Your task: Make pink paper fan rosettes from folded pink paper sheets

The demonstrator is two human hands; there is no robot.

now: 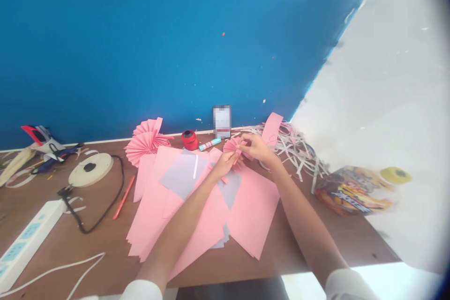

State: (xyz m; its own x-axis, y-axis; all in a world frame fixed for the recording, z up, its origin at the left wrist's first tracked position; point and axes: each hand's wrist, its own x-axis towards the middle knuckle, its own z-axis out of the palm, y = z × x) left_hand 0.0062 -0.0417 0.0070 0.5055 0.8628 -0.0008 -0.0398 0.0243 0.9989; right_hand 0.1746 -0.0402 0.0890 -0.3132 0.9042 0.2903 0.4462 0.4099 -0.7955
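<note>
My left hand [226, 163] and my right hand [258, 148] meet over the paper sheets, both closed on a pleated pink paper fan [231, 144]. The fan's folds spread out at the upper left of my fingers, and part of it is hidden behind them. Beneath my hands lie large pink paper sheets [253, 215] with several grey-lilac pieces [183, 176] among them. A glue stick [210, 145] in light blue and white rests just beyond my left hand. More finished-looking pink paper fans [145, 143] are heaped at the left of the sheets.
A red round object [190, 140] and a phone [222, 122] are by the blue wall. Paper strips [298, 150] pile up at right, near a snack bag [355, 191]. Leftward are a red pen [124, 197], a white disc with a black cord [90, 169] and a power strip [31, 243].
</note>
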